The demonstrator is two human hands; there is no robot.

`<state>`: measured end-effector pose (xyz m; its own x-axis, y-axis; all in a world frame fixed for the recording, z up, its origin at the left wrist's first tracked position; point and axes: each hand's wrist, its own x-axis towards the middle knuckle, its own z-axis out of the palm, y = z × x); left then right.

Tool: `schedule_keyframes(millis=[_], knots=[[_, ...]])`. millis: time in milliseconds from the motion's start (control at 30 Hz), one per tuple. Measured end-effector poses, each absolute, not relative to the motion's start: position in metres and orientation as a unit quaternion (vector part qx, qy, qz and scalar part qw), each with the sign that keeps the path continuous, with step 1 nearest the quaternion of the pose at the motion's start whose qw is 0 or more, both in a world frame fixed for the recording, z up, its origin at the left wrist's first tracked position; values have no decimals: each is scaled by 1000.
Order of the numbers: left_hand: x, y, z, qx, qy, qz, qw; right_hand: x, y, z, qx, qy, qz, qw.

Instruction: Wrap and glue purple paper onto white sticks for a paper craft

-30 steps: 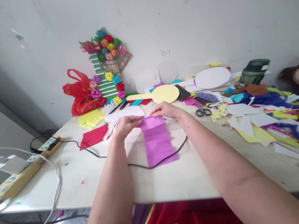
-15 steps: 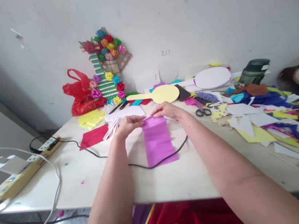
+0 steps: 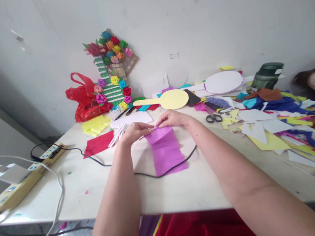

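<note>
A purple sheet of crepe paper (image 3: 166, 149) lies on the white table, its far edge raised between my hands. My left hand (image 3: 137, 131) pinches the far left corner, with a thin stick showing by its fingertips. My right hand (image 3: 173, 119) is closed on the far edge, its fingertips close to those of the left. A black cable (image 3: 159, 176) crosses the lower part of the sheet. To the left lie several white rolled strips (image 3: 117, 135) on a red paper piece (image 3: 98, 144).
A power strip (image 3: 28, 177) with cables is at the left edge. Behind stand a red bag (image 3: 85, 100) and a paper flower decoration (image 3: 111, 89). Scissors (image 3: 214, 117), a yellow paddle shape (image 3: 174, 99), a green jar (image 3: 268, 75) and paper scraps (image 3: 273, 118) are farther right.
The far edge of the purple sheet has shifted left and now slants. My right hand has moved slightly left and nearer, and its fingertips are closer to my left hand.
</note>
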<state>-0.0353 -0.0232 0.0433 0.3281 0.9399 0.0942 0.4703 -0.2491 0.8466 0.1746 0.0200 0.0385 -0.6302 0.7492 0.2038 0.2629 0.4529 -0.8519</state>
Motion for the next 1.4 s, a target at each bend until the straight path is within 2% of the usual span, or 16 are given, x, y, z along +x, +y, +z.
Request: schedule_keyframes(millis=[400,533,700,833,1000,1167,1400], knots=[[-30,-16,34,754,445,269,402,179,16,47,-339,-804,409,268],[-30,-17,35,748,441,281,408,182,16,44,-323,-765,483,279],[-30,-18,34,732,458,313,395,182,17,41,-310,-636,618,343],[-31,-17,34,724,467,331,387,177,16,39,-317,-592,657,343],[-31,-17,34,717,467,346,385,171,16,37,-340,-619,623,335],[-30,-16,34,719,473,345,375,168,19,33,-380,-636,562,368],[-25,-17,35,721,489,353,341,165,23,30,-392,-629,542,397]])
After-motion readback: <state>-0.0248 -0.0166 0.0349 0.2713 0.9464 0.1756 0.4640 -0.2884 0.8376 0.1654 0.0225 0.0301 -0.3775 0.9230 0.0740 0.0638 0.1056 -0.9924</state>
